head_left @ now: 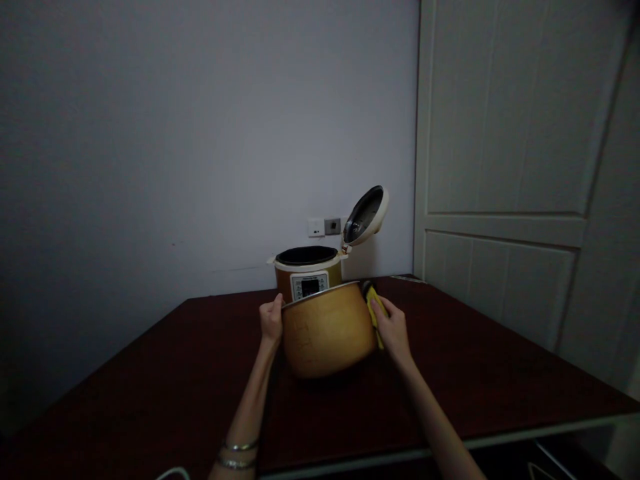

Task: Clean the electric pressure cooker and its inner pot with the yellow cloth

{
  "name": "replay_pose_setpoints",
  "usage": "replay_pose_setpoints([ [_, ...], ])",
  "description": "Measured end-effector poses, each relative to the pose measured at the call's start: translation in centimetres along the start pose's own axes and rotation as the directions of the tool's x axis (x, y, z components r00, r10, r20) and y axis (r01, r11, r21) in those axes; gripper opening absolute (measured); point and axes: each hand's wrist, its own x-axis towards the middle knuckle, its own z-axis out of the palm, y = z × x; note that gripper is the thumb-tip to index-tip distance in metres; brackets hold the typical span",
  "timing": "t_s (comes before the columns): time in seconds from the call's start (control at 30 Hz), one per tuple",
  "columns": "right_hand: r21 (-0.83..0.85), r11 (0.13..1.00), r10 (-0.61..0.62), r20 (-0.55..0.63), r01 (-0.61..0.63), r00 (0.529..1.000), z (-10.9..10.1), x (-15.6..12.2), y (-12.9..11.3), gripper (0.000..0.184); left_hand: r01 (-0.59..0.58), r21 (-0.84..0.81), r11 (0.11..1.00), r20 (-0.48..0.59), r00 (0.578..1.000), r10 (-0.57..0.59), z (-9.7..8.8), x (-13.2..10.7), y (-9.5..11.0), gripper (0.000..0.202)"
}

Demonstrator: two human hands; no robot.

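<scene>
A golden-brown inner pot point(327, 333) is held up tilted over the table, its left side lower at the rim. My left hand point(271, 320) is closed on the pot's left edge. In my right hand point(393, 327) a yellow cloth point(376, 310) is pinched against the pot's right side, beside a small dark part at the rim that I cannot make out. Behind the pot stands a multicooker point(283, 279) with a control panel, its hinged lid point(367, 215) raised to the right. The inside of the held pot is hidden.
The dark red table point(200, 373) reaches to the pale wall point(200, 133). Wall sockets point(316, 227) sit behind the cooker. A white panelled door point(500, 133) stands along the right side. A white cord point(173, 472) curves at the near edge.
</scene>
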Motion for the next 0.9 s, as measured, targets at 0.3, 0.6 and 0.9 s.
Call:
replay_pose_setpoints([
  [0.3,-0.135,0.967,-0.234,-0.144,0.215,0.961,1.1,-3.4,-1.7,0.037,-0.040,0.073,0.997,0.024,0.999,0.038,0.0,0.0,-0.4,0.050],
  [0.6,-0.309,0.611,-0.700,0.219,0.729,0.679,2.9,-6.0,-8.9,0.033,-0.144,0.180,0.973,0.069,0.989,0.134,2.0,-0.2,2.2,0.054],
  [0.9,-0.288,0.654,-0.575,0.412,0.699,0.707,0.7,0.1,-14.2,0.020,-0.239,0.331,0.913,0.035,0.970,0.241,3.4,-1.1,9.6,0.050],
])
